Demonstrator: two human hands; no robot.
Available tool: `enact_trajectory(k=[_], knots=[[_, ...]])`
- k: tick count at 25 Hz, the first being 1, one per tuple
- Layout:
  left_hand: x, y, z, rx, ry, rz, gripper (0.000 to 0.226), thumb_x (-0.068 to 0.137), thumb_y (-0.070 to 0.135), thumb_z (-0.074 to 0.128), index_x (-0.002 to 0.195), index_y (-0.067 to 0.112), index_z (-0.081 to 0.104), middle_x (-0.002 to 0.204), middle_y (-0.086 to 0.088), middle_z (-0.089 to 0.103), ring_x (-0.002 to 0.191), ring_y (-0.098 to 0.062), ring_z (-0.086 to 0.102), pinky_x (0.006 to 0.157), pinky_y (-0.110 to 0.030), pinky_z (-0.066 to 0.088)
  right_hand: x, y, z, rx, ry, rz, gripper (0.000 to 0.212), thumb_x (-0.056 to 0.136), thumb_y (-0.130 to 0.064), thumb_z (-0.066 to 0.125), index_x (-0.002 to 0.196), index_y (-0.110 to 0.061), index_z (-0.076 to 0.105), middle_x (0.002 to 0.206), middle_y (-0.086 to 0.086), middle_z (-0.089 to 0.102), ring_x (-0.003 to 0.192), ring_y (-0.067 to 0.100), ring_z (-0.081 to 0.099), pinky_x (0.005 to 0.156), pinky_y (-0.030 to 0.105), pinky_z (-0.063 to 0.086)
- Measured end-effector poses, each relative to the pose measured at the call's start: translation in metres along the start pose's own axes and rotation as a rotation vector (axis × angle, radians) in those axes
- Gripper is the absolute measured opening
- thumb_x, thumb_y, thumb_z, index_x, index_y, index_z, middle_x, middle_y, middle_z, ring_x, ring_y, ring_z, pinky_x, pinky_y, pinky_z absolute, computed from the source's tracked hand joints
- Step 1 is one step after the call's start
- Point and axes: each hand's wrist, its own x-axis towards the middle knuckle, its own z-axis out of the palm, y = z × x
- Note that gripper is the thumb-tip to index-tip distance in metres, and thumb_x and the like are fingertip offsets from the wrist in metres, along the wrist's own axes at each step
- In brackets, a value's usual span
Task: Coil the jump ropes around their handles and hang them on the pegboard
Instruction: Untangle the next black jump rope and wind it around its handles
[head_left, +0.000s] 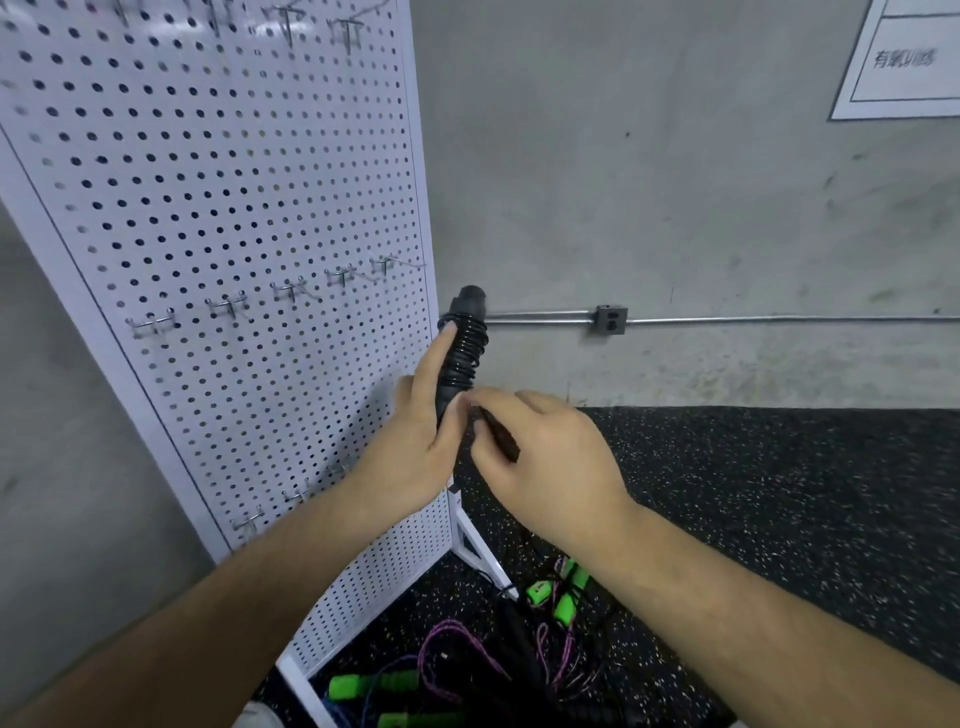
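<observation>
A black jump rope (464, 343) is coiled tightly round its upright black handles, just right of the white pegboard (218, 208). My left hand (415, 441) grips the lower part of the handles, its forefinger stretched up along the coils. My right hand (540, 457) pinches the loose black rope end at the base of the coil. A row of metal hooks (291, 291) juts from the pegboard at about the height of the handle's top.
On the speckled black floor (779, 493) below lie several loose jump ropes (467, 654) with green handles and purple cords, beside the pegboard's white foot (483, 556). A metal conduit with an outlet box (611, 319) runs along the concrete wall behind.
</observation>
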Motion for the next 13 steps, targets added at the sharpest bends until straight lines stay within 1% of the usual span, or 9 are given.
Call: enact_trajectory(k=[2,3,5,6,7,8,10,11,13], knots=[[0.002,-0.001,-0.002,-0.035,-0.009,0.015,0.048,0.109,0.034,0.035,0.151,0.054,0.026,0.135,-0.004,0.048,0.089,0.002,0.05,0.081,0.006,0.032,-0.002,-0.002,-0.005,0.105,-0.042,-0.051,0.025,0.088,-0.022,0.063,0.112,-0.019,0.07,0.08,-0.001,0.066,0.071,0.019,0.06,0.062,0.038,0.053],[0.003,-0.001,-0.004,-0.076,-0.008,0.028,0.042,0.109,0.031,0.034,0.146,0.05,0.037,0.126,-0.007,0.054,0.093,0.0,0.053,0.086,0.001,0.036,-0.003,-0.004,-0.007,0.154,-0.077,-0.052,0.026,0.087,-0.022,0.065,0.113,-0.02,0.069,0.083,-0.002,0.066,0.074,0.016,0.06,0.066,0.037,0.053],[0.005,0.0,-0.006,-0.207,-0.039,0.099,0.036,0.108,0.025,0.036,0.141,0.031,0.049,0.105,-0.004,0.062,0.09,-0.005,0.057,0.088,-0.016,0.048,-0.001,-0.006,-0.01,0.248,-0.156,-0.022,0.031,0.089,-0.024,0.068,0.12,-0.021,0.065,0.09,-0.006,0.067,0.081,0.007,0.059,0.074,0.032,0.054],[0.005,0.001,-0.007,-0.283,-0.067,0.132,0.033,0.108,0.02,0.037,0.138,0.019,0.05,0.096,0.0,0.062,0.086,-0.005,0.059,0.083,-0.02,0.051,0.001,-0.006,-0.012,0.288,-0.185,-0.008,0.035,0.091,-0.025,0.069,0.125,-0.021,0.063,0.093,-0.009,0.067,0.083,0.004,0.059,0.078,0.029,0.053],[0.003,0.003,-0.008,-0.35,-0.084,0.113,0.03,0.108,0.015,0.036,0.135,0.014,0.051,0.09,-0.001,0.062,0.082,-0.006,0.06,0.077,-0.022,0.053,0.004,-0.005,-0.014,0.303,-0.188,-0.01,0.038,0.092,-0.026,0.07,0.129,-0.02,0.062,0.096,-0.01,0.066,0.085,0.002,0.059,0.08,0.028,0.053],[0.002,0.007,-0.009,-0.421,-0.088,0.045,0.028,0.11,0.014,0.036,0.132,0.017,0.053,0.088,-0.002,0.063,0.08,-0.01,0.063,0.073,-0.025,0.057,0.005,-0.003,-0.016,0.286,-0.167,-0.026,0.038,0.093,-0.024,0.069,0.13,-0.02,0.062,0.098,-0.011,0.066,0.088,0.002,0.059,0.081,0.028,0.054],[0.001,0.015,-0.007,-0.51,-0.054,-0.078,0.028,0.111,0.019,0.035,0.125,0.028,0.058,0.095,-0.002,0.068,0.083,-0.018,0.069,0.073,-0.037,0.063,0.008,0.003,-0.019,0.229,-0.141,-0.067,0.038,0.095,-0.016,0.065,0.133,-0.017,0.062,0.102,-0.01,0.062,0.091,0.004,0.057,0.08,0.025,0.052],[0.0,0.016,-0.006,-0.532,-0.033,-0.106,0.028,0.11,0.021,0.036,0.123,0.031,0.059,0.098,-0.001,0.068,0.087,-0.019,0.069,0.074,-0.042,0.063,0.009,0.005,-0.021,0.216,-0.157,-0.086,0.04,0.096,-0.011,0.06,0.136,-0.016,0.059,0.103,-0.01,0.059,0.091,0.005,0.056,0.079,0.023,0.05],[0.001,0.019,-0.005,-0.598,-0.006,-0.148,0.028,0.11,0.022,0.038,0.121,0.034,0.061,0.099,0.0,0.068,0.09,-0.018,0.068,0.077,-0.047,0.062,0.009,0.006,-0.024,0.239,-0.233,-0.106,0.054,0.093,0.0,0.052,0.145,-0.014,0.05,0.107,-0.011,0.052,0.092,0.004,0.054,0.079,0.025,0.051]])
